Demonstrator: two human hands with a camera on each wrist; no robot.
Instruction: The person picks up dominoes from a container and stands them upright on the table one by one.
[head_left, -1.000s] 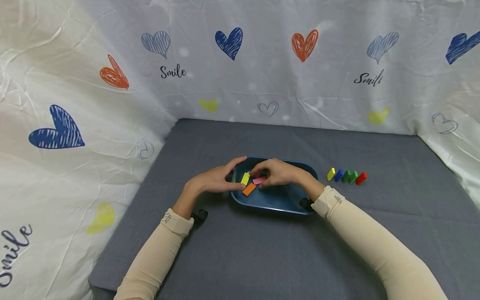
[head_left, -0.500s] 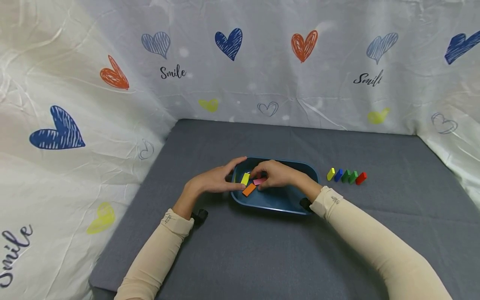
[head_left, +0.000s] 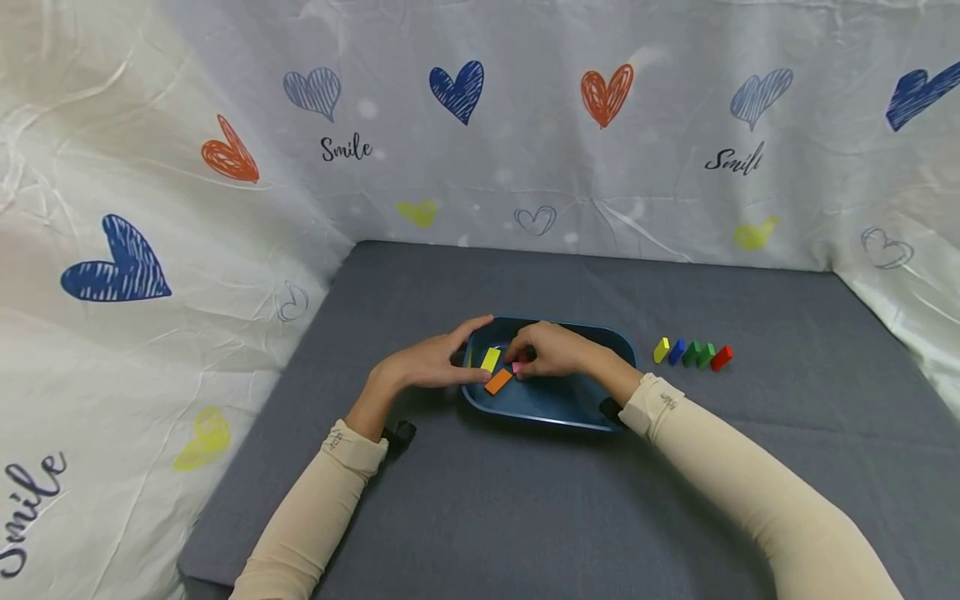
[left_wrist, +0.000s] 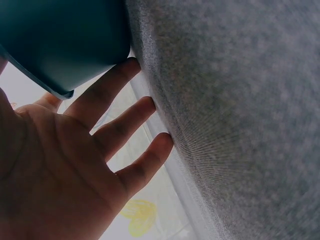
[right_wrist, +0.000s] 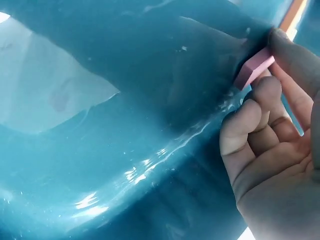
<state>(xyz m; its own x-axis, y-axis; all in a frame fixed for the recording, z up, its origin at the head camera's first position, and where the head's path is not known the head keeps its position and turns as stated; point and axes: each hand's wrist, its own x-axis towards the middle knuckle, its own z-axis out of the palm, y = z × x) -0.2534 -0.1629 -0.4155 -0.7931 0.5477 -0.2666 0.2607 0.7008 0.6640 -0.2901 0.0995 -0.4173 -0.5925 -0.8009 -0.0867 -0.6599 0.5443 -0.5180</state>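
A blue tray (head_left: 555, 412) holds a yellow block (head_left: 490, 359), an orange block (head_left: 498, 382) and a pink block (head_left: 517, 367). My right hand (head_left: 553, 350) is inside the tray and pinches the pink block between thumb and finger; in the right wrist view the pink block (right_wrist: 254, 68) sticks out from the fingertips, the other fingers curled. My left hand (head_left: 427, 360) rests at the tray's left end, thumb and forefinger spread over the rim. In the left wrist view the left hand (left_wrist: 75, 145) has its fingers extended beneath the tray wall (left_wrist: 75, 45), several fingertips against the cloth.
Right of the tray, a row of small upright blocks stands on the grey cloth (head_left: 600, 517): a yellow one (head_left: 661, 350), a blue one (head_left: 677, 352), two green ones (head_left: 698, 355) and a red one (head_left: 722, 358). A printed curtain (head_left: 525, 150) rises behind.
The pink block has shifted and turned in my right fingers, and less of it shows. My right fingertips have moved slightly right, away from the yellow block. The left hand stays in place.
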